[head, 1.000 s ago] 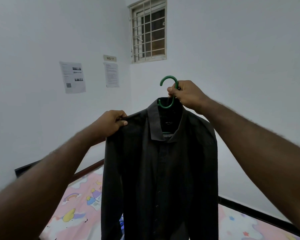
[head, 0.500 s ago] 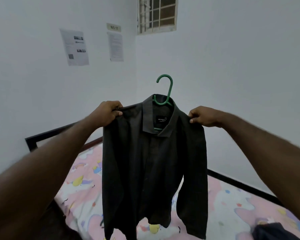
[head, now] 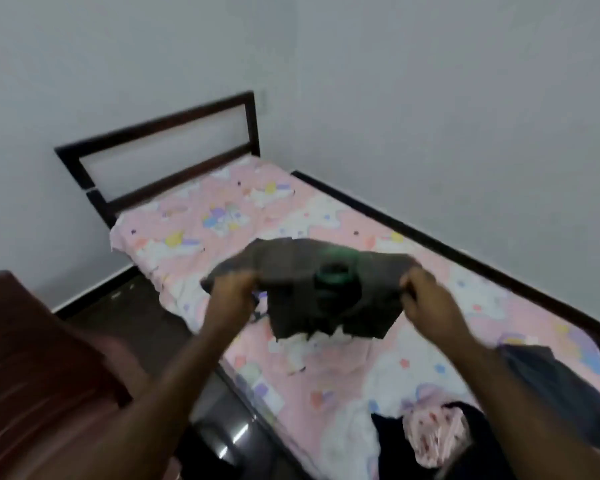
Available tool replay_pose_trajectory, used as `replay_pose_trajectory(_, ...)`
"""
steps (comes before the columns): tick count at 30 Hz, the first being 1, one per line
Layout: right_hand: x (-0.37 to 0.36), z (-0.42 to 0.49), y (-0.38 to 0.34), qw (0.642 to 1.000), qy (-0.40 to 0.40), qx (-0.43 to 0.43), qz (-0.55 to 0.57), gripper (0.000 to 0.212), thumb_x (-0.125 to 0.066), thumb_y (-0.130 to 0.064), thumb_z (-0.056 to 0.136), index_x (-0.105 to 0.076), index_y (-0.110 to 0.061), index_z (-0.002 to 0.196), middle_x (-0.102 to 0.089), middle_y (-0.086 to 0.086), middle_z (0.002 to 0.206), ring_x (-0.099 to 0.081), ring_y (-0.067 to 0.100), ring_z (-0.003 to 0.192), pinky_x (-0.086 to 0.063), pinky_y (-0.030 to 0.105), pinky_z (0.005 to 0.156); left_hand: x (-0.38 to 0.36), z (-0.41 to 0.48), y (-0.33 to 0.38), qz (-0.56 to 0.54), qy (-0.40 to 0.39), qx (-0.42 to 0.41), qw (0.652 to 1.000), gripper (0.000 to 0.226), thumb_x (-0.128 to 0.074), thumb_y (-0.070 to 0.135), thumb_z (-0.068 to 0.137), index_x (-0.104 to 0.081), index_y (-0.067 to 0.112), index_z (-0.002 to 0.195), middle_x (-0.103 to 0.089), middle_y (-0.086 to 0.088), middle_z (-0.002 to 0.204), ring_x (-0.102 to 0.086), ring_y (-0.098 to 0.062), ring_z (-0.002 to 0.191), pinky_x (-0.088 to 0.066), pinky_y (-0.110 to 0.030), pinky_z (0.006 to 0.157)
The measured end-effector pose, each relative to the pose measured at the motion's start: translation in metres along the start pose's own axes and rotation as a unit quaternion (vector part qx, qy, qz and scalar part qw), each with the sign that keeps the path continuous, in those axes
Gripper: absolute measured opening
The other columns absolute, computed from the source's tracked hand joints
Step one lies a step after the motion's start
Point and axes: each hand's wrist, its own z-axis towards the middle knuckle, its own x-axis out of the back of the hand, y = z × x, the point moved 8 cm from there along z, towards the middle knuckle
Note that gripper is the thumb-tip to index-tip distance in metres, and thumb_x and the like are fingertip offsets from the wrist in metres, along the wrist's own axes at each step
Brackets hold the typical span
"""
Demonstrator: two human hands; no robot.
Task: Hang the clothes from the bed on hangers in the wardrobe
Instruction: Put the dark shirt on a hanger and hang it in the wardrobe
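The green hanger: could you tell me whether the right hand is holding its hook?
No, the right hand grips the dark shirt at one shoulder, and the green hanger lies untouched at the collar.

The bed stands in the corner of the room, with its far side along the wall. Its frame is dark, and the headboard is a dark frame around a pale panel. A pink sheet with pastel cartoon figures covers the mattress. At the near end, clothes lie on the sheet: a dark garment, a pink patterned piece touching it, and a grey-blue garment just beside them.
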Motion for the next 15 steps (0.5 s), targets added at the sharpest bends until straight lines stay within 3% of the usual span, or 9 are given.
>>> replay_pose_trajectory(3, -0.117, -0.118, 0.082, 0.969, -0.226, -0.090, -0.051, 0.015, -0.054, -0.021, 0.084, -0.043, -0.027, 0.093, -0.062, 0.007, 0.076, -0.066, 0.036, 0.083, -0.036, 0.033, 0.063, -0.108, -0.152, -0.039, 0.001, -0.200, 0.146, 0.969, 0.038, -0.052, 0.003, 0.052, -0.063, 0.025, 0.080, -0.069, 0.001, 0.067, -0.065, -0.021, 0.061, -0.041, -0.024, 0.058)
replay_pose_trajectory(6, -0.179, -0.195, 0.119, 0.922, -0.361, -0.105, -0.090, 0.016, -0.049, -0.019, 0.089, -0.042, -0.023, 0.103, -0.065, 0.006, 0.093, -0.064, 0.032, 0.101, -0.031, 0.031, 0.069, -0.165, -0.249, -0.056, 0.055, -0.345, 0.222, 0.910, 0.030, -0.057, 0.009, 0.069, -0.068, 0.028, 0.089, -0.073, 0.005, 0.092, -0.068, -0.019, 0.091, -0.044, -0.028, 0.075)
replay_pose_trajectory(9, -0.191, -0.213, 0.129, 0.908, -0.391, -0.103, -0.107, 0.031, -0.044, -0.018, 0.089, -0.047, -0.013, 0.119, -0.067, 0.013, 0.106, -0.063, 0.034, 0.105, -0.041, 0.036, 0.076, -0.183, -0.280, -0.060, 0.110, -0.393, 0.259, 0.875, 0.029, -0.061, 0.030, 0.078, -0.066, 0.033, 0.106, -0.070, 0.008, 0.107, -0.063, -0.014, 0.107, -0.047, -0.032, 0.087)
replay_pose_trajectory(11, -0.185, -0.203, 0.124, 0.925, -0.356, -0.064, -0.116, 0.035, -0.042, -0.024, 0.087, -0.056, -0.011, 0.116, -0.070, 0.013, 0.100, -0.067, 0.034, 0.096, -0.049, 0.039, 0.077, -0.185, -0.275, -0.051, 0.089, -0.395, 0.290, 0.867, 0.029, -0.057, 0.023, 0.080, -0.067, 0.030, 0.106, -0.069, 0.004, 0.107, -0.064, -0.021, 0.104, -0.051, -0.039, 0.087)
replay_pose_trajectory(13, -0.177, -0.182, 0.121, 0.943, -0.310, -0.026, -0.115, 0.041, -0.041, -0.033, 0.079, -0.071, -0.009, 0.094, -0.072, 0.011, 0.080, -0.071, 0.032, 0.074, -0.055, 0.043, 0.061, -0.185, -0.249, -0.038, 0.085, -0.393, 0.283, 0.871, 0.026, -0.056, 0.012, 0.082, -0.068, 0.017, 0.104, -0.069, -0.004, 0.103, -0.066, -0.026, 0.099, -0.052, -0.037, 0.083)
replay_pose_trajectory(14, -0.172, -0.169, 0.118, 0.942, -0.309, -0.031, -0.125, 0.040, -0.041, -0.033, 0.079, -0.072, -0.011, 0.090, -0.072, 0.010, 0.080, -0.071, 0.031, 0.073, -0.055, 0.044, 0.063, -0.182, -0.231, -0.034, 0.093, -0.384, 0.274, 0.877, 0.025, -0.057, 0.008, 0.083, -0.068, 0.013, 0.105, -0.069, -0.006, 0.103, -0.066, -0.026, 0.098, -0.052, -0.034, 0.084)
replay_pose_trajectory(15, -0.168, -0.150, 0.115, 0.939, -0.313, -0.036, -0.141, 0.036, -0.042, -0.030, 0.084, -0.071, -0.013, 0.096, -0.072, 0.010, 0.091, -0.070, 0.031, 0.086, -0.052, 0.043, 0.074, -0.178, -0.207, -0.033, 0.101, -0.365, 0.263, 0.887, 0.025, -0.055, 0.006, 0.085, -0.068, 0.010, 0.106, -0.068, -0.008, 0.105, -0.065, -0.027, 0.100, -0.050, -0.032, 0.085)
